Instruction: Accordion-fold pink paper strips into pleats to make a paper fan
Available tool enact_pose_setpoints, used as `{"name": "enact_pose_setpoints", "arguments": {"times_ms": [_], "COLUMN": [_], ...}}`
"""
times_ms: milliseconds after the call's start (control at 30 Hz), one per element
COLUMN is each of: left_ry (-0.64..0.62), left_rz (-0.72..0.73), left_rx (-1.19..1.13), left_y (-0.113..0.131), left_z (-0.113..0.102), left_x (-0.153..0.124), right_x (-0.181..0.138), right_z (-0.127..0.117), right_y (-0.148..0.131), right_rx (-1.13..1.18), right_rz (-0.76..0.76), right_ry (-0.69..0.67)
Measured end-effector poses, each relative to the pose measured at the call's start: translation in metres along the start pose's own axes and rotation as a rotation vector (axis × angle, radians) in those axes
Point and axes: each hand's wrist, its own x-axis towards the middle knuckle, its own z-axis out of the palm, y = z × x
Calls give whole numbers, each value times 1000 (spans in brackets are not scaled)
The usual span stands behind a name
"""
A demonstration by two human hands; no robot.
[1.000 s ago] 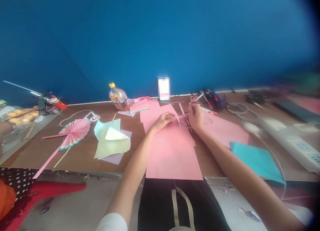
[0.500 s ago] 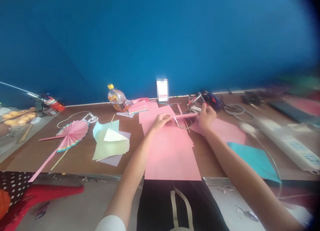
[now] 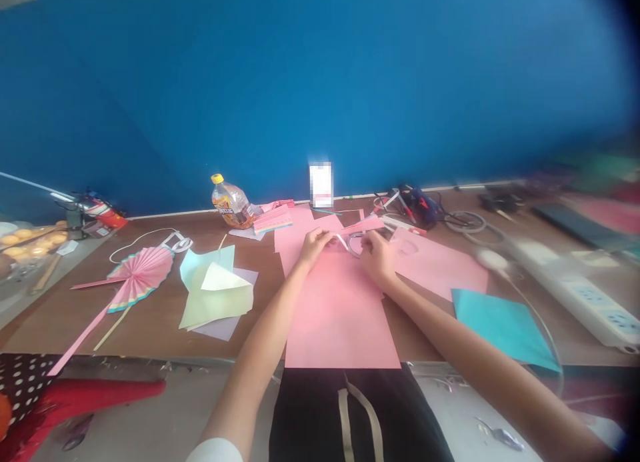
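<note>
Strip (image 3: 342, 241), white, curls mid-frame over pink paper (image 3: 340, 322); left hand (image 3: 314, 246) pinches its end, thumb and fingertips together; right hand (image 3: 377, 257) at the ring (image 3: 354, 246), can't tell if fingers clamp it; best kept taut, untwisted, clear of paper

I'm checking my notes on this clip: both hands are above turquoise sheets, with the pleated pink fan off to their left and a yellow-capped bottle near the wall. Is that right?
Not quite: as the head view shows, the left hand and right hand are above pink sheets, not turquoise ones. The fan and bottle are as you say.
</note>
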Motion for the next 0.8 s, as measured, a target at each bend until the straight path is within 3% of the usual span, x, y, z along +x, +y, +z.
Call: {"name": "enact_pose_setpoints", "arguments": {"times_ms": [233, 433, 567, 800], "left_ry": [56, 113, 82, 115], "left_rz": [12, -26, -27, 7], "left_rx": [-53, -105, -84, 32], "left_y": [2, -3, -6, -9], "left_z": [0, -4, -4, -2], "left_x": [-2, 1, 0, 0], "right_x": [-6, 1, 10, 8], "right_z": [10, -1, -13, -18], "right_y": [-10, -3, 2, -7], "right_rx": [-362, -282, -209, -348], "right_rz": [-273, -140, -130, -155], "right_ry": [-221, -145, -153, -140]}}
